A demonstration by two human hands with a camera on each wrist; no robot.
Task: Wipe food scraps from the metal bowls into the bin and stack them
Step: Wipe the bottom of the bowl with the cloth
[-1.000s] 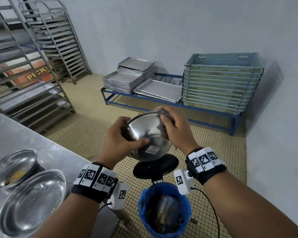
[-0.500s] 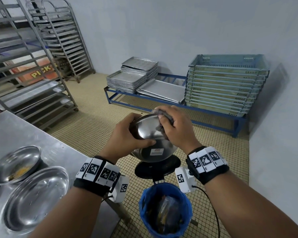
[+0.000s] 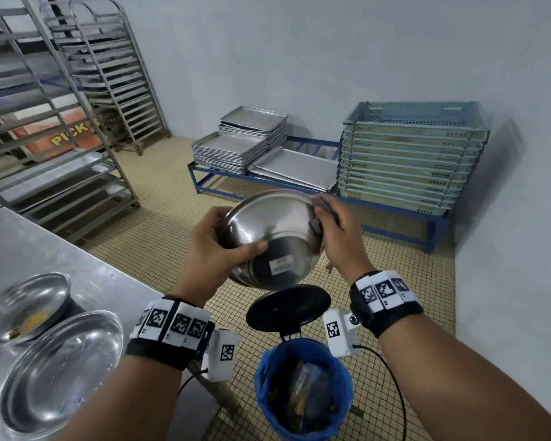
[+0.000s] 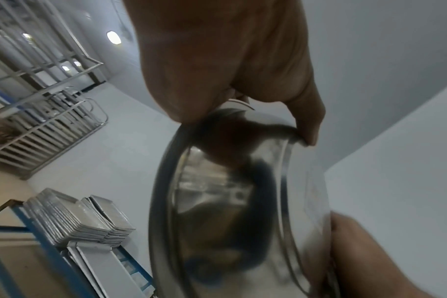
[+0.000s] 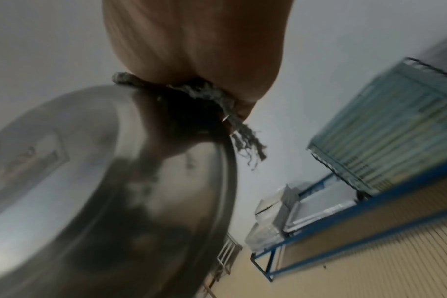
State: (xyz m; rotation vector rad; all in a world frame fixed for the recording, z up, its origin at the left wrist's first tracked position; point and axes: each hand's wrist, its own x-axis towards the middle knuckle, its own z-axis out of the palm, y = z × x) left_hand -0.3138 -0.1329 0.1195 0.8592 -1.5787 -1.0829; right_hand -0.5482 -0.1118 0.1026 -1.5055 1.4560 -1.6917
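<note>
Head view: the bowl [image 3: 274,237] is held in the air above the bin [image 3: 303,389], tipped on edge so its labelled underside faces the camera and its mouth faces away and down. The left hand [image 3: 217,249] grips its left rim, thumb across the underside. The right hand [image 3: 337,237] curls over the right rim, clutching a grey cloth [image 3: 315,222]. The bin is lined blue and holds dark rubbish; its black lid [image 3: 288,308] stands open behind it. On the table [image 3: 86,275] sit two more bowls: the far bowl [image 3: 23,308] holds yellow scraps, the near bowl [image 3: 58,370] looks clean.

Left wrist view: the left hand [image 4: 232,66] pinches the bowl [image 4: 230,201] at the rim, fingers inside, thumb outside. The hollow is blurred.

Right wrist view: the right hand [image 5: 194,50] presses the cloth [image 5: 217,104] over the bowl [image 5: 110,191] rim; its fingers are hidden behind the rim.
</note>
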